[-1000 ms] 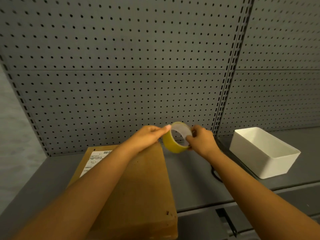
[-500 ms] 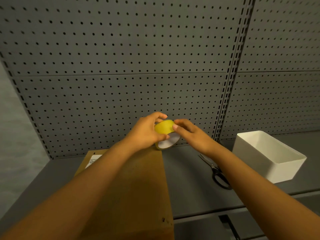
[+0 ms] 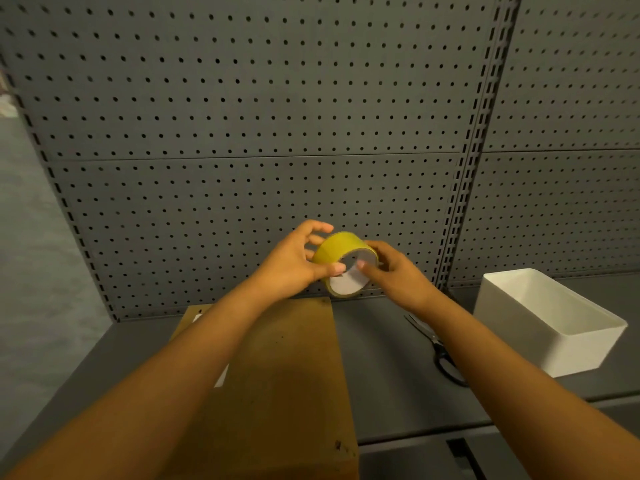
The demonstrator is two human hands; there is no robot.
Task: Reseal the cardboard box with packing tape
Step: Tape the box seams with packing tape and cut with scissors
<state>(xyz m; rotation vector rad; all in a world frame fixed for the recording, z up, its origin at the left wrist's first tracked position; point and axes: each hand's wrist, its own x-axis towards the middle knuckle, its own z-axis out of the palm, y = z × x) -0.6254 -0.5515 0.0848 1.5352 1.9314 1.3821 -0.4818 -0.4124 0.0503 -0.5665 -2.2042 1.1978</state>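
A roll of yellow packing tape [image 3: 341, 249] with a white core is held up in the air in front of the pegboard, above the far end of the box. My left hand [image 3: 294, 261] grips its left side, thumb across the open core. My right hand [image 3: 391, 273] holds its right side, thumb at the core's rim. Below my arms a flat brown cardboard box [image 3: 291, 375] lies on the grey shelf [image 3: 388, 375], its white label mostly hidden by my left forearm. No loose strip of tape shows.
Black-handled scissors [image 3: 438, 351] lie on the shelf right of the box, partly under my right forearm. A white open bin [image 3: 540, 323] stands at the right. A grey pegboard wall [image 3: 277, 116] closes the back.
The roll has been turned in my hands so its white core faces me and down. My hands have risen slightly, and the scissors have come into view beside my right forearm.
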